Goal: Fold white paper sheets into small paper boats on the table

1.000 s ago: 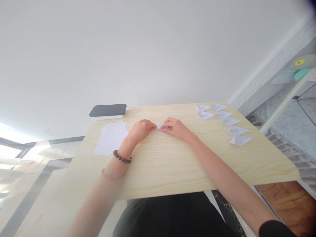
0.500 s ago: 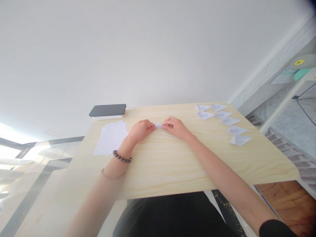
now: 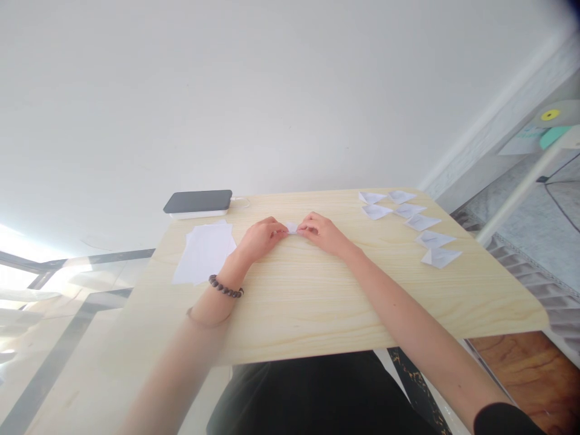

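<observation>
Between my fingertips, over the middle of the table, is a small piece of folded white paper [image 3: 292, 228]. My left hand [image 3: 263, 237] pinches its left end, with thumb and fingers closed. At the right end, my right hand [image 3: 322, 233] grips it the same way. Most of the paper is covered by the fingers, so its exact shape cannot be made out. Several folded paper boats [image 3: 423, 222] stand to the right of my right hand. Loose white paper sheets [image 3: 203, 252] lie stacked unevenly beside my left wrist.
A dark-screened phone [image 3: 198, 200] rests on a white block at the table's back left, with a white cable running from it. The pale wooden table [image 3: 308, 314] meets a white wall [image 3: 272, 109] behind. A pale pole [image 3: 521, 187] stands off to the right.
My hands have barely shifted and still pinch the folded paper. A little more of its upper part shows between the fingers now.
</observation>
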`<action>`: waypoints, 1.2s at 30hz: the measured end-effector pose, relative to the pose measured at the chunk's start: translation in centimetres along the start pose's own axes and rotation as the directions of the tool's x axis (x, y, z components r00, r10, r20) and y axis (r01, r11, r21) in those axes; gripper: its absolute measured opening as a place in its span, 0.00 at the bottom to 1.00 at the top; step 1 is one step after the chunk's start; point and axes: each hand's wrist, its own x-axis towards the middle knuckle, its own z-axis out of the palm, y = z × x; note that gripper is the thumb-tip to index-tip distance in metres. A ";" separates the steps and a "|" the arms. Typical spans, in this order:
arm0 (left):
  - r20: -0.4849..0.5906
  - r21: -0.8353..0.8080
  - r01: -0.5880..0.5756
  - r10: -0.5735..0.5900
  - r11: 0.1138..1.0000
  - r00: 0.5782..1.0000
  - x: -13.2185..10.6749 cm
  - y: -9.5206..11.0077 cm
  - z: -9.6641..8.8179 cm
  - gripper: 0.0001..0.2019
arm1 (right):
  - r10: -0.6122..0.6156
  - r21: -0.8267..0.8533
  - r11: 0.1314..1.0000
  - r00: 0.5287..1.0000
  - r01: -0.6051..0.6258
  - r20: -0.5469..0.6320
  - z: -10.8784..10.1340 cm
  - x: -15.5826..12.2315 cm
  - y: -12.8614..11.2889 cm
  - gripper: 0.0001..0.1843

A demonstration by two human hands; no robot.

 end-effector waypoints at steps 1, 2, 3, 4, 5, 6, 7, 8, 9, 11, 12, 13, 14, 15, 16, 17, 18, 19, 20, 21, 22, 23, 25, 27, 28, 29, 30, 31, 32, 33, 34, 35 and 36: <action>0.002 -0.003 0.000 0.000 1.000 1.000 0.0 0.0 0.0 0.13 | -0.010 -0.017 1.000 1.000 0.011 0.010 0.0 0.0 -0.1 0.10; 0.005 -0.006 0.000 0.000 1.000 1.000 0.0 0.0 0.0 0.13 | -0.013 -0.032 0.999 1.000 0.013 0.016 -0.1 0.0 -0.2 0.10; 0.006 -0.008 0.001 -0.001 1.000 1.000 0.0 0.1 0.0 0.13 | -0.008 -0.043 0.999 1.000 0.008 0.017 0.0 0.1 -0.3 0.10; 0.004 -0.006 0.001 -0.001 1.000 1.000 0.0 0.1 0.0 0.13 | 0.002 -0.052 0.999 1.000 -0.001 0.016 0.0 0.1 -0.3 0.10; 0.000 -0.002 0.003 -0.003 1.000 1.000 0.0 0.2 0.0 0.13 | 0.012 -0.062 0.998 1.000 -0.012 0.012 0.0 0.1 -0.4 0.10; -0.006 0.001 0.006 -0.006 1.000 1.000 0.0 0.2 0.1 0.13 | 0.021 -0.072 0.997 1.000 -0.020 0.007 0.1 0.1 -0.4 0.10; -0.012 0.002 0.011 -0.011 1.000 1.000 0.0 0.3 0.1 0.14 | 0.025 -0.082 0.996 1.000 -0.025 0.001 0.1 0.2 -0.4 0.09; -0.016 0.001 0.018 -0.018 1.000 1.000 0.0 0.4 0.1 0.14 | 0.027 -0.092 0.995 1.000 -0.027 -0.004 0.2 0.2 -0.4 0.09; -0.020 0.000 0.026 -0.026 1.000 0.999 0.0 0.4 0.1 0.15 | 0.028 -0.102 0.994 1.000 -0.029 -0.009 0.2 0.2 -0.4 0.10; -0.024 0.007 0.038 -0.038 0.999 0.999 0.0 0.5 0.2 0.16 | 0.035 -0.127 0.991 0.999 -0.037 -0.014 0.4 0.2 -0.5 0.10; -0.026 0.019 0.043 -0.042 0.999 0.999 0.0 0.5 0.3 0.16 | 0.040 -0.145 0.989 0.999 -0.042 -0.019 0.5 0.2 -0.5 0.10; -0.030 0.038 0.048 -0.047 0.998 0.998 0.0 0.6 0.4 0.17 | 0.043 -0.166 0.985 0.999 -0.047 -0.026 0.6 0.3 -0.5 0.10; -0.036 0.057 0.054 -0.052 0.997 0.998 0.0 0.6 0.5 0.17 | 0.044 -0.190 0.981 0.998 -0.050 -0.037 0.8 0.3 -0.5 0.10; -0.045 0.072 0.060 -0.057 0.996 0.997 0.0 0.6 0.6 0.18 | 0.042 -0.213 0.976 0.998 -0.052 -0.051 0.9 0.3 -0.5 0.10; -0.057 0.083 0.067 -0.062 0.994 0.996 0.0 0.6 0.7 0.18 | 0.041 -0.237 0.970 0.997 -0.055 -0.066 1.1 0.4 -0.5 0.10; -0.071 0.086 0.073 -0.067 0.994 0.995 0.1 0.6 0.8 0.18 | 0.041 -0.260 0.964 0.996 -0.061 -0.082 1.3 0.4 -0.5 0.10; -0.082 0.083 0.079 -0.072 0.993 0.994 0.1 0.6 0.9 0.18 | 0.045 -0.284 0.956 0.994 -0.071 -0.097 1.5 0.5 -0.5 0.10; -0.088 0.074 0.084 -0.077 0.994 0.993 0.1 0.5 1.0 0.17 | 0.051 -0.309 0.947 0.993 -0.083 -0.110 1.6 0.5 -0.5 0.11; -0.089 0.064 0.090 -0.084 0.994 0.992 0.1 0.5 1.1 0.17 | 0.057 -0.334 0.938 0.991 -0.094 -0.120 1.8 0.6 -0.4 0.11; -0.088 0.053 0.097 -0.092 0.994 0.992 0.2 0.5 1.1 0.16 | 0.062 -0.357 0.928 0.990 -0.104 -0.127 1.9 0.6 -0.4 0.11; -0.084 0.045 0.103 -0.099 0.994 0.992 0.2 0.4 1.1 0.16 | 0.067 -0.376 0.920 0.989 -0.112 -0.130 2.0 0.7 -0.4 0.12; -0.081 0.040 0.110 -0.106 0.993 0.991 0.2 0.4 1.1 0.16 | 0.073 -0.391 0.912 0.989 -0.119 -0.131 2.0 0.7 -0.4 0.12; -0.076 0.040 0.125 -0.121 0.991 0.990 0.3 0.4 1.0 0.16 | 0.085 -0.408 0.903 0.988 -0.132 -0.132 2.1 0.7 -0.4 0.12; -0.073 0.047 0.141 -0.138 0.989 0.988 0.3 0.5 1.0 0.15 | 0.101 -0.414 0.897 0.985 -0.152 -0.142 2.1 0.8 -0.5 0.11; -0.073 0.052 0.152 -0.148 0.987 0.986 0.3 0.6 0.9 0.14 | 0.114 -0.418 0.892 0.981 -0.170 -0.155 2.1 0.7 -0.6 0.10; -0.074 0.059 0.165 -0.161 0.984 0.984 0.4 0.7 0.9 0.14 | 0.131 -0.424 0.885 0.977 -0.193 -0.171 2.1 0.7 -0.7 0.10; -0.075 0.068 0.182 -0.177 0.981 0.981 0.4 0.8 0.9 0.13 | 0.152 -0.431 0.875 0.970 -0.221 -0.190 2.1 0.7 -0.8 0.10; -0.075 0.077 0.199 -0.194 0.977 0.978 0.4 1.0 0.9 0.12 | 0.174 -0.438 0.863 0.962 -0.251 -0.209 2.1 0.7 -0.9 0.10; -0.074 0.087 0.217 -0.211 0.972 0.975 0.4 1.2 0.8 0.11 | 0.195 -0.443 0.852 0.954 -0.279 -0.226 2.1 0.7 -1.0 0.11; -0.072 0.096 0.231 -0.225 0.968 0.972 0.5 1.4 0.8 0.10 | 0.214 -0.445 0.843 0.947 -0.302 -0.238 2.2 0.7 -1.0 0.11; -0.072 0.103 0.240 -0.233 0.965 0.970 0.5 1.6 0.8 0.10 | 0.229 -0.444 0.837 0.942 -0.320 -0.245 2.2 0.7 -1.1 0.11; -0.073 0.107 0.245 -0.238 0.964 0.968 0.5 1.8 0.8 0.09 | 0.242 -0.441 0.834 0.938 -0.332 -0.249 2.2 0.8 -1.1 0.10; -0.076 0.109 0.248 -0.241 0.963 0.968 0.5 1.9 0.7 0.09 | 0.252 -0.436 0.832 0.934 -0.342 -0.251 2.2 0.9 -1.1 0.10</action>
